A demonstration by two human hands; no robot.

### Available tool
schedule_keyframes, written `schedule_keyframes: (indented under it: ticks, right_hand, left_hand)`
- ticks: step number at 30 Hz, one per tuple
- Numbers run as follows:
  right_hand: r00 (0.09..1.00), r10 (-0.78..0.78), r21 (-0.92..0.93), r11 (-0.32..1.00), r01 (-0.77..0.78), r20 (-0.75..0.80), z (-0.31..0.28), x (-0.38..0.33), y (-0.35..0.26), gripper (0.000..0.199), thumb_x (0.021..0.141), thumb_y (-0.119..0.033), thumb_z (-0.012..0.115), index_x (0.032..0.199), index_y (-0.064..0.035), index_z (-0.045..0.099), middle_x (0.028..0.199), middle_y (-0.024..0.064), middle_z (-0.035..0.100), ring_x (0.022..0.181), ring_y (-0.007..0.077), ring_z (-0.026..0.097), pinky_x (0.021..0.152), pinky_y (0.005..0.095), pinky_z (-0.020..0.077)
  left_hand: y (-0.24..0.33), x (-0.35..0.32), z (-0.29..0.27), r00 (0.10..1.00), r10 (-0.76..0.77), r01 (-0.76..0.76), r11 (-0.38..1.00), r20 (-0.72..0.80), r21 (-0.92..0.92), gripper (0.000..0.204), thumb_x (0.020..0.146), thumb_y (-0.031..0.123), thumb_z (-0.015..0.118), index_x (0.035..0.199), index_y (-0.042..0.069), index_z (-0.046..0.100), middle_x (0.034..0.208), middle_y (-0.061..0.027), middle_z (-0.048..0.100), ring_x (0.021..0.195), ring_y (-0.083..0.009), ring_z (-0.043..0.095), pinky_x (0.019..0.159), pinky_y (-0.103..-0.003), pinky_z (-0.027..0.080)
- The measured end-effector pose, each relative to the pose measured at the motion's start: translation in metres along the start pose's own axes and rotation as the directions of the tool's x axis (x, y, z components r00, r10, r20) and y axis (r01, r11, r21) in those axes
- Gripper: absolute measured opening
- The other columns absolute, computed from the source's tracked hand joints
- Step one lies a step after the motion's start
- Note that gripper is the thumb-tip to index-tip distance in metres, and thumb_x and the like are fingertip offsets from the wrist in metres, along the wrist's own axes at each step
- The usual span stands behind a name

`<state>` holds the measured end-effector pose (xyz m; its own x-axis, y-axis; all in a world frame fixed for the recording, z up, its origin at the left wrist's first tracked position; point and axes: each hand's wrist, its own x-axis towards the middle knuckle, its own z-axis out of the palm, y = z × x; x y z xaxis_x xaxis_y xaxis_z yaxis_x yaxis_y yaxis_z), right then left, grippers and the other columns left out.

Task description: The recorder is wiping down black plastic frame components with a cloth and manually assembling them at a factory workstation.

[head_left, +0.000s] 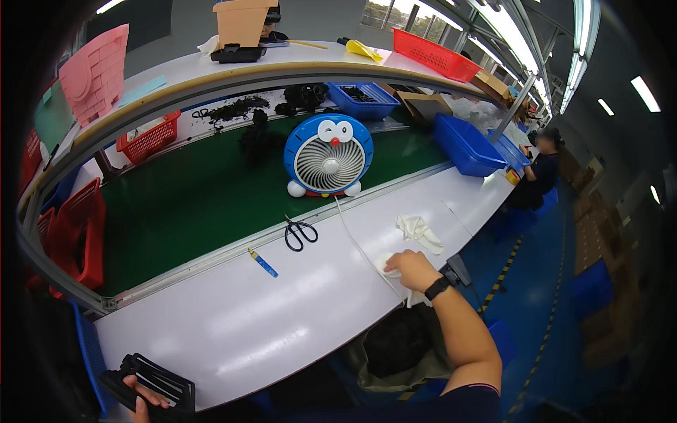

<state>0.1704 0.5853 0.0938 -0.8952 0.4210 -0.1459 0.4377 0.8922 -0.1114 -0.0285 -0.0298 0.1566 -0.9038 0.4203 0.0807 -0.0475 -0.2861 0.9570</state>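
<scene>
At the bottom left, my left hand (144, 396) grips a black plastic part with long open slots (163, 374), held over the table's near corner. My right hand (415, 271), with a black band at the wrist, is closed on a crumpled white cloth (383, 264) at the table's front edge. Just beyond it lies a second white cloth (420, 233). A blue cartoon-faced fan (328, 127) stands upright at the far side, its white cable (358, 243) running toward my right hand. Black-handled scissors (301, 233) and a blue craft knife (263, 263) lie left of the cable.
Behind the white table (233, 338) runs a green belt (190, 211) with dark scraps. Red bins (84, 236) stand left; a blue bin (469, 144) stands right. A metal-edged shelf (282, 70) spans above. A co-worker (544, 169) sits at the far right.
</scene>
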Motion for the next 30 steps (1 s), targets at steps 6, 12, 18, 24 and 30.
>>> schedule_keyframes:
  ticks: [6, 12, 18, 24, 30]
  right_hand:
    - [0.683, 0.671, -0.552, 0.699, -0.454, 0.288, -0.008, -0.135, 0.046, 0.023, 0.085, -0.016, 0.060, 0.097, -0.0183, 0.079, 0.106, 0.0071, 0.075, 0.114, 0.0277, 0.065, 0.094, 0.0468, 0.0477]
    - [0.839, 0.193, 0.035, 0.978, -0.204, -0.509, -0.024, -0.100, 0.029, 0.052, 0.076, 0.005, 0.057, 0.122, -0.0156, 0.070, 0.128, 0.0079, 0.066, 0.117, 0.0297, 0.060, 0.092, 0.0472, 0.0485]
    - [0.891, 0.199, 0.052, 0.979, -0.195, -0.407, 0.055, -0.041, 0.029, 0.059, 0.078, 0.007, 0.055, 0.133, -0.0149, 0.062, 0.138, 0.0148, 0.058, 0.120, 0.0376, 0.057, 0.100, 0.0448, 0.0489]
    - [0.678, 0.730, -0.064, 0.675, -0.735, -0.086, 0.045, -0.183, 0.050, 0.050, 0.077, 0.000, 0.063, 0.125, -0.0130, 0.069, 0.113, 0.0148, 0.072, 0.108, 0.0372, 0.066, 0.095, 0.0472, 0.0522]
    - [0.719, 0.317, 0.291, 0.942, -0.165, -0.618, -0.023, -0.126, -0.076, 0.052, 0.081, 0.012, 0.052, 0.129, -0.0028, 0.062, 0.130, 0.0192, 0.061, 0.122, 0.0381, 0.056, 0.106, 0.0427, 0.0422]
  left_hand:
    - [-0.002, 0.019, -0.023, 1.000, -0.014, 0.014, 0.999, 0.001, 0.031, 0.039, 0.105, 0.020, 0.052, 0.136, -0.001, 0.042, 0.088, -0.0058, 0.055, 0.083, -0.0192, 0.056, 0.084, -0.039, 0.052]
    - [-0.007, 0.020, -0.020, 1.000, 0.005, -0.006, 0.999, 0.001, 0.053, 0.038, 0.104, 0.019, 0.052, 0.135, 0.000, 0.043, 0.087, -0.0055, 0.055, 0.082, -0.0192, 0.056, 0.084, -0.039, 0.052]
    - [-0.007, 0.008, -0.011, 0.956, 0.083, -0.107, 0.992, -0.281, -0.071, 0.038, 0.107, 0.018, 0.044, 0.140, 0.000, 0.045, 0.088, -0.0010, 0.049, 0.073, -0.0091, 0.055, 0.070, -0.024, 0.051]
    - [-0.004, 0.003, -0.008, 0.956, -0.062, -0.001, 0.976, -0.286, -0.217, 0.039, 0.103, 0.018, 0.052, 0.137, 0.002, 0.046, 0.094, -0.0086, 0.063, 0.081, -0.0179, 0.066, 0.074, -0.032, 0.057]
    - [-0.001, 0.016, 0.003, 0.935, -0.185, 0.110, 0.962, -0.302, -0.248, 0.038, 0.101, 0.016, 0.056, 0.134, 0.000, 0.047, 0.102, -0.0142, 0.068, 0.087, -0.0228, 0.072, 0.077, -0.036, 0.061]
